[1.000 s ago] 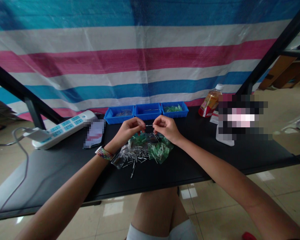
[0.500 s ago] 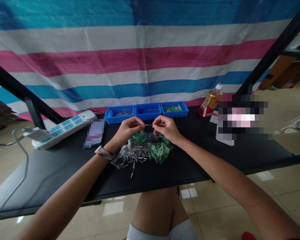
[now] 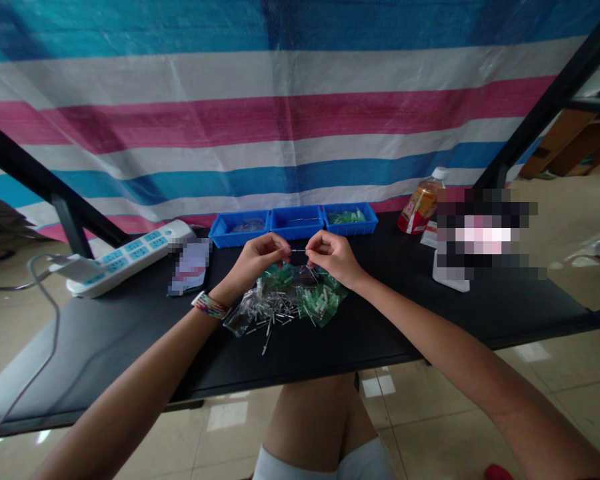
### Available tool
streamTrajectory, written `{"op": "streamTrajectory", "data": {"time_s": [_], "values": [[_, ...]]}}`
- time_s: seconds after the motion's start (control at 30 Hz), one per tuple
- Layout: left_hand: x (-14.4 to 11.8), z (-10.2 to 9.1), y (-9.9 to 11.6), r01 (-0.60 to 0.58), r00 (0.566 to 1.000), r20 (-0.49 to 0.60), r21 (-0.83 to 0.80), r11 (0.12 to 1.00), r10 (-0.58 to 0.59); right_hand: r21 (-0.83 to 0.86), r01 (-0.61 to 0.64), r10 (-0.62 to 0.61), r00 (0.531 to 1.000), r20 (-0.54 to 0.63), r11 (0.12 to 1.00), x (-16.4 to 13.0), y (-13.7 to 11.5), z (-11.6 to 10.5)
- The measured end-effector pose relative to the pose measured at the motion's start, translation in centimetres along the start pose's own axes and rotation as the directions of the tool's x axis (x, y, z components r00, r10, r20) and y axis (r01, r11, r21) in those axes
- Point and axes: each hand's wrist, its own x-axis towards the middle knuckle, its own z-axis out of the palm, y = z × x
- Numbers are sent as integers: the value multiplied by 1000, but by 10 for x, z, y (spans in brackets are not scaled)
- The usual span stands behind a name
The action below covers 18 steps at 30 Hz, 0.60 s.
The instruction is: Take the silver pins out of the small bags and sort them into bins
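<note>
My left hand (image 3: 265,257) and my right hand (image 3: 333,255) face each other above the middle of the black table. Between their pinched fingertips runs a thin metal rod (image 3: 299,251), one end in each hand; what sits inside the fingers is hidden. Just below them lies a heap of small metal pins (image 3: 277,307) on and around clear plastic bags. A green bag of pale pieces (image 3: 323,300) rests to the right of the heap. Behind my hands stand three joined blue bins (image 3: 296,230), holding small clear, metal and green parts.
A white power strip (image 3: 130,257) with a plugged-in cable and a phone (image 3: 190,267) lie at the left. To the right are a drink bottle (image 3: 423,203) and a white object (image 3: 450,273), partly blurred. A striped sheet (image 3: 290,120) hangs behind the table (image 3: 405,333).
</note>
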Motion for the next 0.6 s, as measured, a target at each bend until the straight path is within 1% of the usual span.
{"op": "streamTrajectory", "data": {"time_s": [0.13,0.23,0.33,0.37,0.43,0.5,0.57,0.6], "values": [[1,-3,0,-26,998,-55,16,1000,27,22,-10,11,1000,-16,1000,1,-2,-2],[7,-10,2,-72,984,-163,38,997,77,14,-27,28,997,-69,1000,3,-2,-6],[21,-17,2,-140,945,-272,171,975,183,-50,-46,39,989,-140,998,5,0,-11],[26,-19,2,-161,926,-300,239,958,230,-81,-52,38,986,-163,995,5,1,-13],[37,-20,0,-183,871,-367,374,909,327,-165,-48,18,984,-178,985,6,2,-16],[44,-20,-3,-167,852,-339,546,821,399,-283,-13,-29,989,-145,959,7,2,-20],[45,-20,-5,-168,854,-268,670,723,447,-412,37,-71,995,-68,910,7,1,-24],[43,-20,-6,-181,856,-231,704,686,463,-476,62,-81,996,-20,877,7,0,-26]]}}
